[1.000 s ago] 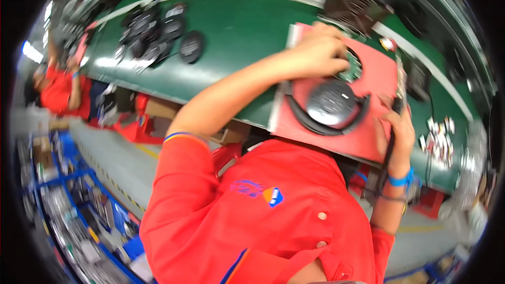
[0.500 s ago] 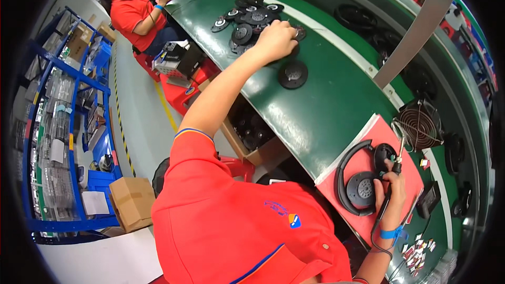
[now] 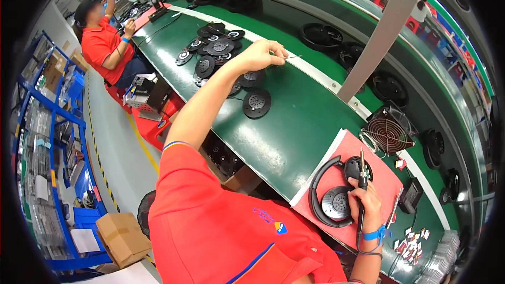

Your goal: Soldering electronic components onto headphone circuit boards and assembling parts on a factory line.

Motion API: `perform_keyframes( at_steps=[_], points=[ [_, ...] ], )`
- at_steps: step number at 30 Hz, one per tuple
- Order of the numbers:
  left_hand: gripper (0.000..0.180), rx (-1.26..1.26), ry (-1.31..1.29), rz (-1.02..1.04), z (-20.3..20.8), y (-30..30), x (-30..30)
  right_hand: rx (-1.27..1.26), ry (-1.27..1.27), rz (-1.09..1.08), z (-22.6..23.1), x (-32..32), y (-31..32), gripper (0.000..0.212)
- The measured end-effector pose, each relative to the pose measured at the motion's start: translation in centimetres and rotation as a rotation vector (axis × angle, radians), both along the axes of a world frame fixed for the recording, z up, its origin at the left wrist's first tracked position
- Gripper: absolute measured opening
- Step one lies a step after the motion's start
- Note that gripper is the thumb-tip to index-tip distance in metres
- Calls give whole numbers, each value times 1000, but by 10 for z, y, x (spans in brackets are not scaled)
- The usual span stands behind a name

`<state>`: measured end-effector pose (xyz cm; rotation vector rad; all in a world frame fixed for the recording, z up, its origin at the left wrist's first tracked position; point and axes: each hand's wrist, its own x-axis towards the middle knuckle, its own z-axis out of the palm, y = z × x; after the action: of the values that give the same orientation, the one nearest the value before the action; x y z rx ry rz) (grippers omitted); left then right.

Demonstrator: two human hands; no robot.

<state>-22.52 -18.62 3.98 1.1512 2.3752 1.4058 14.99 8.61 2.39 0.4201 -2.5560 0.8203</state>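
My left hand (image 3: 261, 56) is raised beside a pile of round black speaker discs (image 3: 220, 47), finger and thumb pinching a thin, wire-like piece (image 3: 293, 57). What that piece is, I cannot make out. One more speaker disc (image 3: 256, 103) lies apart on the near side of the pile. My right hand (image 3: 366, 200) grips a soldering iron (image 3: 363, 181) with its metal tip pointing away from me. Beneath that hand, black headphones (image 3: 335, 203) rest on a pink pad (image 3: 332, 156), the perforated disc of one ear cup facing up.
A small fan (image 3: 389, 132) stands beyond the pad, and a black box (image 3: 411, 195) sits right of it. Small red-and-white pieces (image 3: 412, 246) are scattered near clear plastic trays (image 3: 445, 255). A metal post (image 3: 383, 34) rises at the bench's far side. A co-worker (image 3: 100, 42) sits at the left.
My left hand has lifted off the disc pile toward the far side, and the thin piece now shows in its fingers. The soldering iron's tip has swung more upright. The whole view has shifted.
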Motion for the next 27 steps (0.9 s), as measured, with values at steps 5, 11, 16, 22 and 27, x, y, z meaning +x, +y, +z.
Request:
perform_keyframes(
  at_steps=[5, 11, 16, 22, 27],
  points=[
    [18, 165, -304, -461, 36, 36, 110, -23, 7, -31, -4, 8, 4, 26],
    [12, 107, -960, -809, 15, 101, 210, -238, -81, -161, -4, 14, 14, 25],
    [15, -55, -1059, -739, 11, 133, 230, -823, 38, -87, 3, 19, 14, 35],
    [16, -132, -1006, -720, 7, 147, 245, -919, 151, -216, 2, 23, 9, 28],
    [15, -118, -923, -708, -1, 150, 247, -813, 178, -245, 1, 19, 10, 24]
  ],
)
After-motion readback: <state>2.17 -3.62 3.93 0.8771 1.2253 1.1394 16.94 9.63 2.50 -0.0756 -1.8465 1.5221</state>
